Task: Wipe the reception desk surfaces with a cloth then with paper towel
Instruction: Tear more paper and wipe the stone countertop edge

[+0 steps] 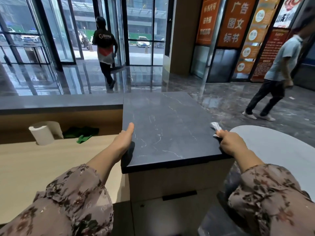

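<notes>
Floral sleeves (73, 201) reach to desk top (167, 120). Left hand (123, 142): thumb straight on left edge, fingers hidden, grip unclear. Right hand (231, 143) curled, pinching crumpled paper towel (215, 126) at right edge.

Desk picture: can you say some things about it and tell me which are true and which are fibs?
1. The right hand grips a crumpled paper towel at the right edge of the dark desk top. True.
2. The left hand holds the green cloth. False: the cloth lies on the lower wooden desk; the left hand rests on the dark desk top's left edge.
3. The paper roll stands upright. True.
4. The paper roll stands on the dark desk top. False: it stands on the wooden desk, left of the cloth.
</notes>
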A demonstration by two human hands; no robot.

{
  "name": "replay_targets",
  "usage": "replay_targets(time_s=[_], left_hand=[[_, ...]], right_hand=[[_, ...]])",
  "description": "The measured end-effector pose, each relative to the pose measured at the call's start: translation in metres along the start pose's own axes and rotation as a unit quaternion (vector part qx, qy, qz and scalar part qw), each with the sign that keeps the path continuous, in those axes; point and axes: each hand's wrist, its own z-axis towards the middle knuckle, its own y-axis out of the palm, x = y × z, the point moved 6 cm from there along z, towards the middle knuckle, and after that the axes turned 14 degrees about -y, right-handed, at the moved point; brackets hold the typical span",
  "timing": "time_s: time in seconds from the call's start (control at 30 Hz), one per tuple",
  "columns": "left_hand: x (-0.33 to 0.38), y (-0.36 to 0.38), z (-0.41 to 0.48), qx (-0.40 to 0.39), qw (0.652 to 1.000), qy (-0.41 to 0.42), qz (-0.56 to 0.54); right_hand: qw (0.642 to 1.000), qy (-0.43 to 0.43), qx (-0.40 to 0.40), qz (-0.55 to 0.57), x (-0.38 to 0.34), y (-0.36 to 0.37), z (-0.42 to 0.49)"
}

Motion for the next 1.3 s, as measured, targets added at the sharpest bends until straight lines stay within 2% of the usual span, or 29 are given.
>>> replay_targets(time_s=[0.07, 0.17, 0.33, 0.47, 0.53, 0.63, 0.73, 0.87, 1.07, 1.3], left_hand=[[0.000, 0.000, 0.000, -0.003, 1.000, 0.005, -0.009], [0.000, 0.000, 0.001, -0.001, 0.999, 0.020, -0.030], [-0.007, -0.003, 0.003, -0.019, 0.996, 0.002, -0.086], [-0.013, -0.004, 0.001, -0.039, 0.993, -0.001, -0.112], [-0.014, -0.004, -0.003, -0.047, 0.990, 0.002, -0.132], [-0.017, -0.003, -0.009, -0.055, 0.990, 0.005, -0.132], [-0.017, -0.002, -0.011, -0.054, 0.991, 0.010, -0.125], [-0.015, 0.000, -0.003, -0.016, 0.993, 0.003, -0.117], [-0.011, 0.003, 0.000, 0.023, 0.997, -0.022, -0.066], [-0.012, 0.001, -0.003, 0.009, 0.998, -0.033, -0.056]], right_hand=[[1.000, 0.021, 0.003, 0.000, 0.000, -0.002, -0.002], [0.998, 0.022, 0.042, 0.030, -0.038, 0.001, -0.002], [0.987, -0.065, 0.106, 0.098, -0.152, 0.025, -0.014], [0.950, -0.171, 0.166, 0.204, -0.250, 0.034, -0.035], [0.949, -0.206, 0.133, 0.200, -0.286, 0.035, -0.047], [0.949, -0.235, 0.082, 0.191, -0.300, 0.033, -0.057], [0.937, -0.316, 0.059, 0.138, -0.286, 0.034, -0.057], [0.941, -0.315, 0.056, 0.110, -0.232, 0.032, -0.049], [0.987, -0.137, 0.047, 0.076, -0.096, 0.021, -0.031], [0.996, 0.026, 0.080, 0.028, -0.006, 0.013, -0.034]])
